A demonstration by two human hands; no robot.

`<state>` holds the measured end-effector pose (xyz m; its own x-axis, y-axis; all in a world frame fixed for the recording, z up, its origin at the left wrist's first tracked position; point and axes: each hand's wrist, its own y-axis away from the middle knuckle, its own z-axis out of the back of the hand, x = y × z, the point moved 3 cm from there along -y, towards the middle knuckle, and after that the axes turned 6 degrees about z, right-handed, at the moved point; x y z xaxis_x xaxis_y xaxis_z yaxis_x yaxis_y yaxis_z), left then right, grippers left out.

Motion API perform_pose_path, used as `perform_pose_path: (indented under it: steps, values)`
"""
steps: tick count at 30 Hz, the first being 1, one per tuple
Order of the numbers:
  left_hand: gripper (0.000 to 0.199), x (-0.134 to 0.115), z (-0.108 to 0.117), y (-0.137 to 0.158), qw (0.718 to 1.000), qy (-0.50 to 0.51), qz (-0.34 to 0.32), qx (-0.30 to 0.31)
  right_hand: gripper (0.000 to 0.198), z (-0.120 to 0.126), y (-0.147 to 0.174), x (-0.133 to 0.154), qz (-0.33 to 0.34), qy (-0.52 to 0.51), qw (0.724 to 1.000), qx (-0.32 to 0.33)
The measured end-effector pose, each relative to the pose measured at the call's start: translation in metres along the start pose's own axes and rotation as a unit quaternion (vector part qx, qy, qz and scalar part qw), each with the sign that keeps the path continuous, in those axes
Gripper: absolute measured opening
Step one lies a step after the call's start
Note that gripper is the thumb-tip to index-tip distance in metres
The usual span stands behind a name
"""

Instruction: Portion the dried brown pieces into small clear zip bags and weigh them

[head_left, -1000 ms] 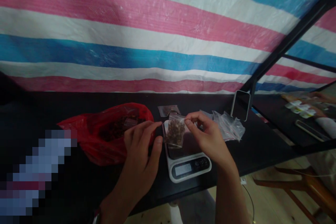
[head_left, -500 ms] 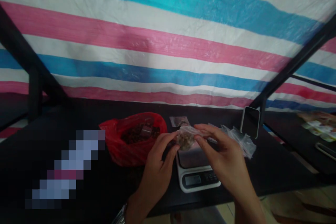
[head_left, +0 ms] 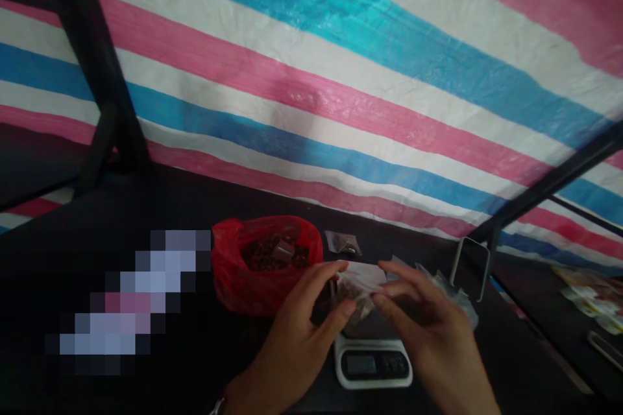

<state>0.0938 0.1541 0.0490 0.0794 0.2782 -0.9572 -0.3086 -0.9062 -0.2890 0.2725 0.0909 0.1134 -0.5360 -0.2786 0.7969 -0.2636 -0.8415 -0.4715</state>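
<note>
Between my hands is a small clear zip bag (head_left: 359, 298) with dry, brownish bits inside. My left hand (head_left: 309, 321) pinches its left side with thumb and forefinger. On the other side, the thumb and fingers of my right hand (head_left: 426, 321) are closed on the bag near its top edge. Right under the bag stands a white digital scale (head_left: 372, 381), its plate partly hidden by my hands; its display is too blurred to read. To the left of my left hand sits an open red plastic bag (head_left: 260, 295), holding dark dried pieces and a small clear scoop-like item (head_left: 283, 251).
A filled small bag (head_left: 343, 243) lies behind the scale. Several clear plastic bags (head_left: 460, 298) lie beyond my right hand, near a phone (head_left: 471, 267) propped upright. A striped sheet (head_left: 292, 104) rises behind the black table (head_left: 185, 201). A pixelated patch covers the left side.
The view has tilted and shifted, so the table things appear lower. Both hands still hold the zip bag, now lower over the scale, and the filled bag behind shows more fully.
</note>
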Motion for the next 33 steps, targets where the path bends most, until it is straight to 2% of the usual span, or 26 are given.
perform_pose_path:
  steps: [2, 5, 8, 18, 23, 27, 29, 33]
  values:
    - [0.022, -0.002, -0.001, 0.0, 0.999, 0.03, 0.028, 0.024, 0.033, -0.019, 0.0, 0.001, -0.012, -0.048, 0.999, 0.019]
    - [0.025, -0.003, 0.003, -0.003, 0.994, 0.077, 0.076, 0.021, 0.034, -0.038, -0.002, 0.001, -0.03, -0.12, 0.992, -0.013]
    - [0.025, -0.002, 0.01, -0.006, 0.989, 0.111, 0.092, 0.013, 0.035, -0.05, -0.003, 0.003, -0.037, -0.16, 0.986, -0.022]
    - [0.026, -0.005, 0.036, 0.0, 0.989, 0.112, 0.095, 0.02, 0.033, -0.078, 0.004, 0.011, -0.021, -0.161, 0.987, 0.022]
    - [0.02, -0.008, 0.043, 0.002, 0.992, 0.103, 0.075, 0.015, 0.028, -0.082, 0.006, 0.014, -0.008, -0.141, 0.99, 0.002]
    - [0.019, -0.012, 0.049, 0.003, 0.994, 0.098, 0.054, 0.013, 0.034, -0.089, 0.008, 0.017, -0.003, -0.129, 0.991, 0.015]
    - [0.018, -0.013, 0.052, 0.004, 0.994, 0.095, 0.045, 0.012, 0.029, -0.093, 0.01, 0.019, 0.002, -0.12, 0.993, 0.014]
    - [0.015, -0.012, 0.059, 0.005, 0.995, 0.095, 0.037, -0.008, 0.03, -0.098, 0.012, 0.019, 0.01, -0.104, 0.995, -0.003]
